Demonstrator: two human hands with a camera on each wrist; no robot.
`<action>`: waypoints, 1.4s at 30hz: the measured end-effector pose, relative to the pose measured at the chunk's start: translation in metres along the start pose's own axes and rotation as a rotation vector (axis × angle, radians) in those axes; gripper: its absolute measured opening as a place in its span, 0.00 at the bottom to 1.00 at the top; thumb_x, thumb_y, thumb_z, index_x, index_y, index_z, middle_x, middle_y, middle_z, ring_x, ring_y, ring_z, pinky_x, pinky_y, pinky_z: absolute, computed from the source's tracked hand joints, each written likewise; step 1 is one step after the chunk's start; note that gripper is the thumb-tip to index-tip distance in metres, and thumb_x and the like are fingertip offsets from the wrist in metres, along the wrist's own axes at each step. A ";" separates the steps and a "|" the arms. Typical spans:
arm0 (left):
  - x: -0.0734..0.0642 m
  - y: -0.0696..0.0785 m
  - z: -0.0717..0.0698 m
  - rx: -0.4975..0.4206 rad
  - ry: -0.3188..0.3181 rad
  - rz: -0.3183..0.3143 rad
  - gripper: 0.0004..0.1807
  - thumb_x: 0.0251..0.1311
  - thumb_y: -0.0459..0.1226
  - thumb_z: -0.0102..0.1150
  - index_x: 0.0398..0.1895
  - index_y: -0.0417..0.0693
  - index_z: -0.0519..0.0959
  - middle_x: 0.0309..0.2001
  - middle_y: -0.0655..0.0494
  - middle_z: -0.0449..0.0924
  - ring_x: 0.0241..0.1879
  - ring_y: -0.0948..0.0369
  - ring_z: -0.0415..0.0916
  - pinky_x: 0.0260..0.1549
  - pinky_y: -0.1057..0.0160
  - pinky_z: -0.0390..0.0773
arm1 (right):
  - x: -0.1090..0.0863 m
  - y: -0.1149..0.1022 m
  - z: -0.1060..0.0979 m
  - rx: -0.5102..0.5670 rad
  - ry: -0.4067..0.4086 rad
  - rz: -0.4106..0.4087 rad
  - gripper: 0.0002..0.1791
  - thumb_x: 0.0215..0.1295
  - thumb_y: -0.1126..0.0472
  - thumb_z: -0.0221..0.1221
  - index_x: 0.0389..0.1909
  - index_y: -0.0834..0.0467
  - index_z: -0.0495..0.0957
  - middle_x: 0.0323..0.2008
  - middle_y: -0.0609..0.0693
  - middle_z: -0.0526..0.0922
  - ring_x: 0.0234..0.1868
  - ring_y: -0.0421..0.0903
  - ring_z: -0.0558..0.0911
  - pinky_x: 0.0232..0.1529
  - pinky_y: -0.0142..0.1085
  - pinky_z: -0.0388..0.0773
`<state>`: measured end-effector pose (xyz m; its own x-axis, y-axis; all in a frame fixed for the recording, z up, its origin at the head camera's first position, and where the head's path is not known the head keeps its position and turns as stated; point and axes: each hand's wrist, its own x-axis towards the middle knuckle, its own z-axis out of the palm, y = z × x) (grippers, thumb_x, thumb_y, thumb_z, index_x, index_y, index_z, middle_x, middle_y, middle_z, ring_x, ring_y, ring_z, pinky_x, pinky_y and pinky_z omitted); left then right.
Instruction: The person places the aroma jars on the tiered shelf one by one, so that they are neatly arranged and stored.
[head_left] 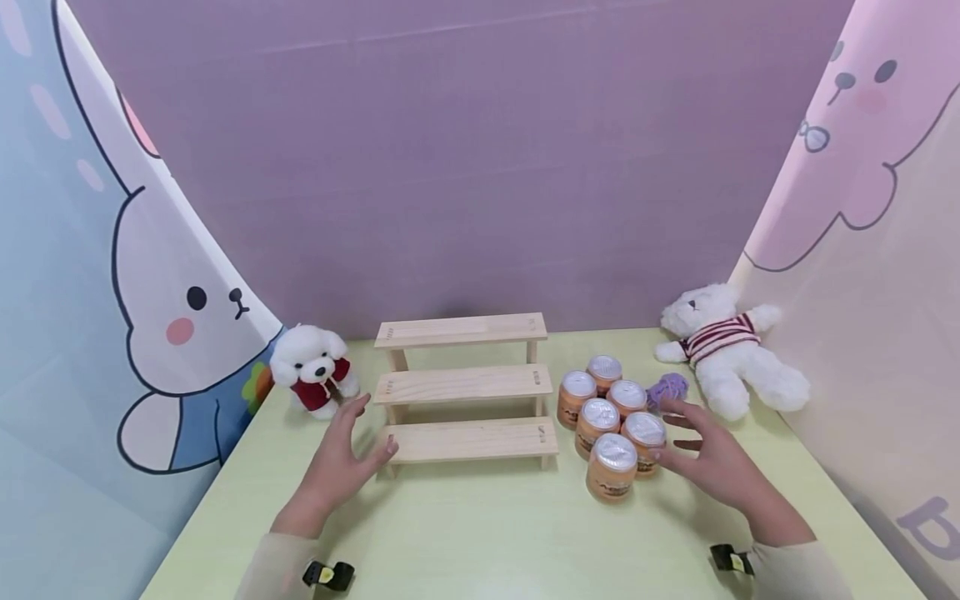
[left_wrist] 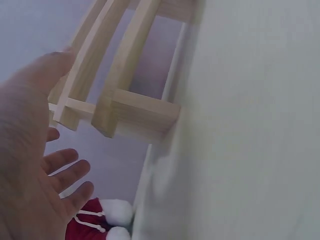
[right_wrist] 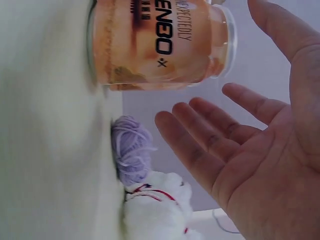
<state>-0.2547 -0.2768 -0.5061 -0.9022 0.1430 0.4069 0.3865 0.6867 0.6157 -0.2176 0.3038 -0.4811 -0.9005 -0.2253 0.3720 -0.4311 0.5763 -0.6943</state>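
A three-step wooden rack (head_left: 468,440) stands in the middle of the table, its shelves bare. At its left end my left hand (head_left: 341,458) is spread, holding nothing; the left wrist view shows the thumb close to the shelf ends of the rack (left_wrist: 120,65). Right of the rack, several orange cans (head_left: 611,479) with silver lids stand grouped on the table. My right hand (head_left: 708,458) hovers beside the nearest cans, fingers apart, with nothing in it. In the right wrist view, an orange can (right_wrist: 155,45) stands beyond the fingertips; whether the thumb touches one is hard to tell.
A white plush dog (head_left: 311,367) in red sits left of the rack. Behind my right hand lies a purple yarn ball (head_left: 667,388), near a white teddy bear (head_left: 723,346) in a striped sweater at the right wall. A purple backdrop (head_left: 465,167) closes off the table's back.
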 end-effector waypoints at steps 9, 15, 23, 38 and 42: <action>-0.004 -0.007 0.007 -0.145 -0.064 -0.073 0.51 0.62 0.48 0.76 0.81 0.42 0.57 0.75 0.38 0.64 0.70 0.37 0.66 0.67 0.36 0.67 | -0.001 0.013 0.007 0.176 -0.064 0.080 0.38 0.66 0.63 0.72 0.73 0.66 0.67 0.63 0.66 0.76 0.57 0.57 0.81 0.49 0.37 0.85; -0.007 -0.014 0.012 -0.264 -0.096 -0.106 0.49 0.62 0.41 0.76 0.80 0.40 0.57 0.72 0.36 0.69 0.69 0.37 0.68 0.67 0.36 0.67 | -0.002 0.019 0.013 0.192 -0.063 0.118 0.36 0.66 0.61 0.73 0.71 0.63 0.70 0.60 0.65 0.79 0.56 0.60 0.82 0.47 0.36 0.85; -0.007 -0.022 0.017 -0.382 -0.170 -0.174 0.48 0.58 0.37 0.79 0.78 0.40 0.61 0.63 0.42 0.77 0.60 0.48 0.76 0.64 0.55 0.74 | -0.003 0.025 0.019 0.235 -0.049 0.100 0.35 0.64 0.64 0.73 0.71 0.63 0.71 0.58 0.64 0.80 0.53 0.38 0.81 0.49 0.34 0.84; -0.006 -0.024 0.019 -0.352 -0.179 -0.230 0.43 0.55 0.40 0.81 0.73 0.48 0.69 0.59 0.49 0.80 0.59 0.53 0.77 0.64 0.53 0.74 | -0.004 0.030 0.023 0.180 -0.030 0.066 0.35 0.63 0.64 0.74 0.70 0.61 0.72 0.57 0.63 0.81 0.50 0.41 0.83 0.44 0.36 0.84; -0.006 -0.024 0.020 -0.353 -0.183 -0.223 0.43 0.56 0.41 0.81 0.73 0.49 0.69 0.59 0.50 0.80 0.60 0.53 0.77 0.64 0.53 0.74 | -0.004 0.031 0.023 0.175 -0.032 0.086 0.36 0.64 0.63 0.73 0.72 0.61 0.71 0.61 0.64 0.79 0.51 0.39 0.82 0.45 0.36 0.84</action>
<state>-0.2623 -0.2804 -0.5370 -0.9775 0.1646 0.1318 0.1918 0.4345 0.8800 -0.2284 0.3049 -0.5185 -0.9345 -0.2076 0.2891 -0.3536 0.4494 -0.8204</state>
